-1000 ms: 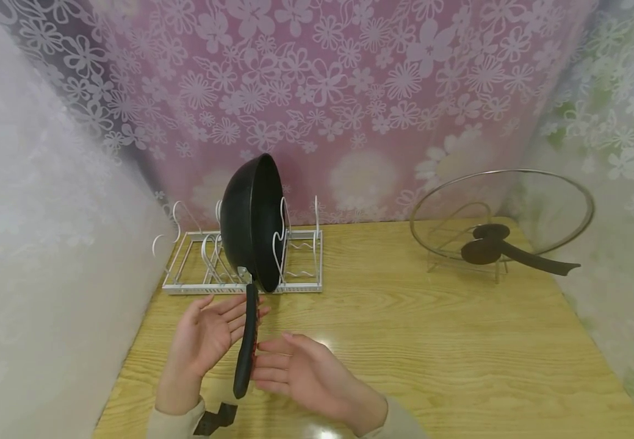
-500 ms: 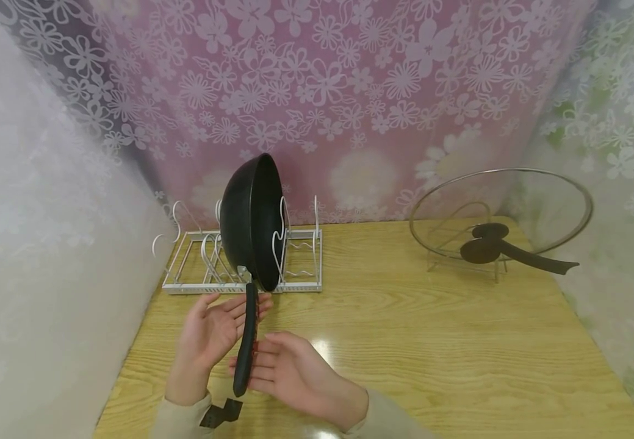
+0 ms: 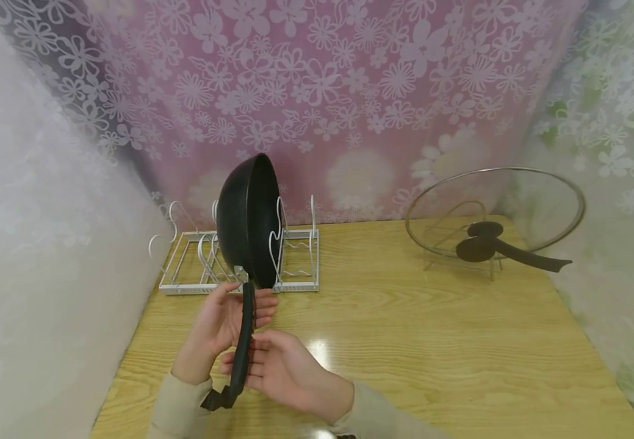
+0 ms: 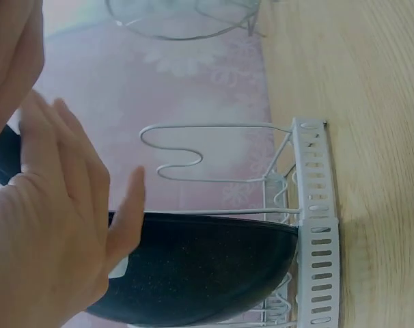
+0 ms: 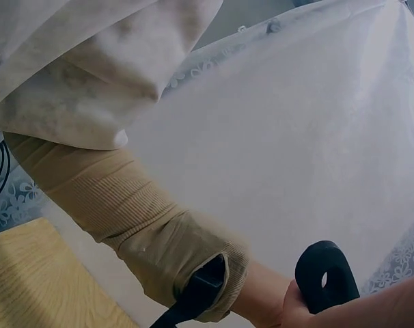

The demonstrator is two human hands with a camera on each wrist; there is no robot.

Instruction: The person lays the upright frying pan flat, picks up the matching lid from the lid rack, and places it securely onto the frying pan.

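Note:
A black wok stands on its side in a white wire rack, its long black handle pointing toward me. My left hand is at the upper part of the handle, thumb on one side and loosely straight fingers passing behind it to the right. Lower down, my right hand has its palm turned up and its relaxed fingers behind the handle. In the left wrist view the left hand overlaps the wok. The handle's holed end shows in the right wrist view.
A clear lid with a metal rim, dark knob and curved dark arm leans on a wire stand at the right. Under everything is a wood-patterned table. Flowered curtains enclose the back and sides.
Both hands have moved slightly forward along the handle, toward the wok. The left hand has shifted right, its thumb nearer the handle. The wok stays in the rack.

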